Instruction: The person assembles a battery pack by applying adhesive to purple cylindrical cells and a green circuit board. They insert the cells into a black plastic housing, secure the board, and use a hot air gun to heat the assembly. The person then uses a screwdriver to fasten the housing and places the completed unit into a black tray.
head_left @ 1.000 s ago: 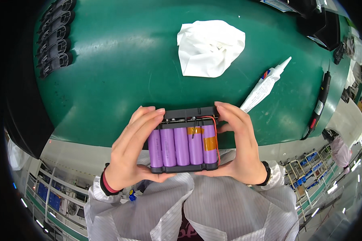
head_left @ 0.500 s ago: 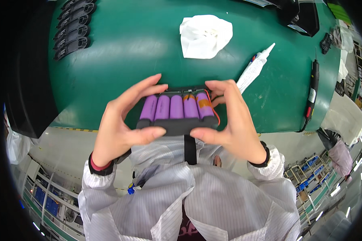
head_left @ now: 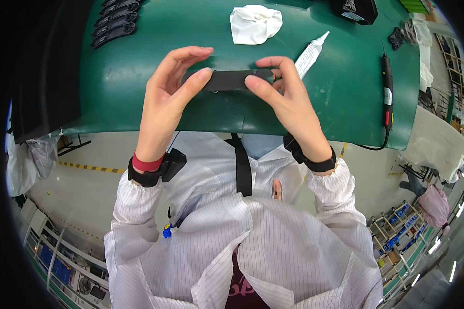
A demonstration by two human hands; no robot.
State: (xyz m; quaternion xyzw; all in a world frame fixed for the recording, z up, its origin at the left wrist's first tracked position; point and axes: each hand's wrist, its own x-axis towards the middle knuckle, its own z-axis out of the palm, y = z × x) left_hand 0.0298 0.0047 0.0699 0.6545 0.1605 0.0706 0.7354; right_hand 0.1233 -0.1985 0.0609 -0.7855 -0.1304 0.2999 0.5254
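Over the green worktop, a battery pack [head_left: 229, 81] is held between my two hands, turned so that its plain black side faces up toward me. Its purple cells are hidden from this angle. My left hand [head_left: 176, 85] grips the left end, thumb on the black side and fingers curled beyond it. At the right end my right hand [head_left: 287, 90] does the same, with its thumb pressed on the near side and its fingertips partly hidden behind. Just beyond my right hand lies a white tube [head_left: 310, 55] with a pointed nozzle.
A crumpled white cloth [head_left: 255, 24] lies at the far middle of the green table [head_left: 139, 103]. Several curved black plastic parts [head_left: 116, 26] line the far left. At right lie a corded electric screwdriver [head_left: 387, 92] and, farther back, a black box [head_left: 354, 10].
Both hands have moved away from my body with the battery pack and tipped it, so its purple cells are out of sight and the black side shows. My view has shifted slightly.
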